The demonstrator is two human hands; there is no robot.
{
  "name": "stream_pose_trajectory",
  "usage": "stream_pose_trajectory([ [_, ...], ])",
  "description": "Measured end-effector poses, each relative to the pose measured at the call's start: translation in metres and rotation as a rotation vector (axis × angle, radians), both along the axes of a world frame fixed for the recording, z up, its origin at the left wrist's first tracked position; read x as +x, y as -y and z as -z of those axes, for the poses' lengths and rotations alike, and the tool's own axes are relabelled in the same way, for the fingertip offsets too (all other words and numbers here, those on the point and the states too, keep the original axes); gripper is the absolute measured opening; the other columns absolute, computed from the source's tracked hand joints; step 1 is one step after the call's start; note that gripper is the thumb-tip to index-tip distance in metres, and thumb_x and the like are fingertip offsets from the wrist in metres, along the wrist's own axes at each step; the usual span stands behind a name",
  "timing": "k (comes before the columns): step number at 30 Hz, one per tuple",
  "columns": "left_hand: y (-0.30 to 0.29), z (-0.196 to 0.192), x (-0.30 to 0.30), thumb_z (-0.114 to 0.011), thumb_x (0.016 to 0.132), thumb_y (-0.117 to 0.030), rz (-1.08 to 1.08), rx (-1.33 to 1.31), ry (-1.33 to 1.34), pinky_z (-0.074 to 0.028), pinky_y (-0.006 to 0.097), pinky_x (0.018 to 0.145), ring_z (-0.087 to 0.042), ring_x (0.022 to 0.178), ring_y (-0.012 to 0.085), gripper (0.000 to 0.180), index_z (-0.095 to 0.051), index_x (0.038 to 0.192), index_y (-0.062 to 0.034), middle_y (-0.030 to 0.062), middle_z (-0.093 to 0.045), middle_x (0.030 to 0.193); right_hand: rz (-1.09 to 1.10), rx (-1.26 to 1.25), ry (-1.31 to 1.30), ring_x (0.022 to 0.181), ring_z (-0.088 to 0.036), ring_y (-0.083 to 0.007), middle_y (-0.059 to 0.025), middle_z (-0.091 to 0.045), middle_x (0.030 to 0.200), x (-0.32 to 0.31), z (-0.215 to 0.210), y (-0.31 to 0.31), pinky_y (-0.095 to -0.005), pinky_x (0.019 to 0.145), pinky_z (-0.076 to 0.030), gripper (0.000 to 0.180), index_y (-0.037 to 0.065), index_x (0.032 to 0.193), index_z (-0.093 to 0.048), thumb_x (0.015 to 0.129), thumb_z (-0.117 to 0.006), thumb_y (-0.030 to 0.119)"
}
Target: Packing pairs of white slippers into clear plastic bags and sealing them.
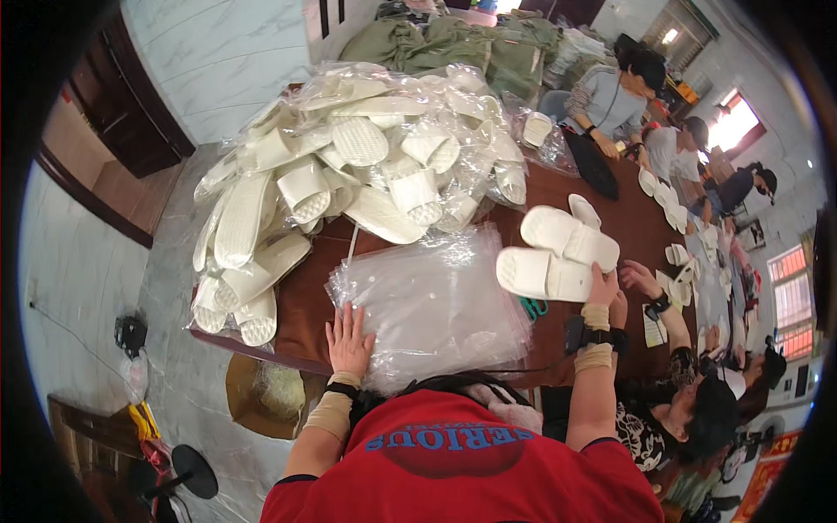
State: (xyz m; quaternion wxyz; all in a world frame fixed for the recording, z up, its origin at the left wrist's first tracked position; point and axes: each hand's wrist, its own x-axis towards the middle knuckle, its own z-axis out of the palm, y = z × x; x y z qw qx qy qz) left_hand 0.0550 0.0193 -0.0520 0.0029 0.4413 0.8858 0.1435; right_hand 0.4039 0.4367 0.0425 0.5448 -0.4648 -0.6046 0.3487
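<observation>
The brown-topped table (636, 231) takes up the middle of the view, and the largest thing on it is a heap of cream slide slippers in clear bags (362, 144), piled over the far left side and spilling down to the near left corner. Just in front of the heap lies a broad stack of clear plastic bags (436, 305), spread a little unevenly, the edges fanned out (a slippery lot, by the look of the shine).

To the right of the stack is an unbagged pair of cream slide slippers (562, 248), side by side, raised near the stack's right edge. The right hand (603, 283) grips this pair at the end nearer the body, fingers closed on it; how the thumb sits is hidden. The left hand (350, 338) is open and holds nothing, palm down with fingers spread on the stack's left edge. A co-worker's hand (641, 279) is just beside the right one, and a small green cord (534, 307) shows by the stack.

The step in hand seems to be bringing a bare pair to the bags. The next move probably calls for the left fingers to part one bag from the stack and open its mouth, with the pair kept aligned.
</observation>
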Motion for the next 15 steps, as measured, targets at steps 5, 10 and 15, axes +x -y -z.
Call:
stream_pose_trajectory([
  [5, 0.0, 0.001, 0.001, -0.058, 0.085, -0.036, 0.001, 0.003, -0.009, -0.016, 0.049, 0.113, -0.024, 0.139, 0.0278, 0.069, -0.03, 0.145, -0.0189, 0.0058, -0.023, 0.153, -0.176, -0.287, -0.206, 0.08, -0.058, -0.0106, -0.0046, -0.064, 0.097, -0.079, -0.009, 0.052, -0.0267, 0.072, -0.048, 0.024, -0.002, 0.105, -0.062, 0.086, -0.065, 0.013],
  [10, -0.002, -0.006, 0.003, -0.058, 0.086, -0.035, 0.011, -0.002, 0.007, -0.015, 0.049, 0.113, -0.024, 0.139, 0.029, 0.067, -0.031, 0.145, -0.0186, 0.0067, -0.023, 0.153, -0.35, -0.303, -0.028, 0.079, -0.061, -0.0147, -0.0028, -0.067, 0.088, -0.099, 0.074, 0.076, -0.032, 0.071, -0.05, 0.03, 0.0, 0.104, -0.064, 0.082, -0.068, 0.02],
  [15, 0.003, -0.007, 0.002, -0.057, 0.085, -0.035, -0.024, -0.028, 0.039, -0.014, 0.049, 0.114, -0.023, 0.14, 0.0299, 0.067, -0.032, 0.145, -0.0185, 0.007, -0.023, 0.153, 0.054, -0.277, 0.507, 0.075, -0.062, -0.0153, -0.0122, -0.069, 0.082, -0.026, 0.074, 0.016, -0.0331, 0.07, -0.05, 0.035, -0.004, 0.093, -0.065, 0.075, -0.074, 0.024],
])
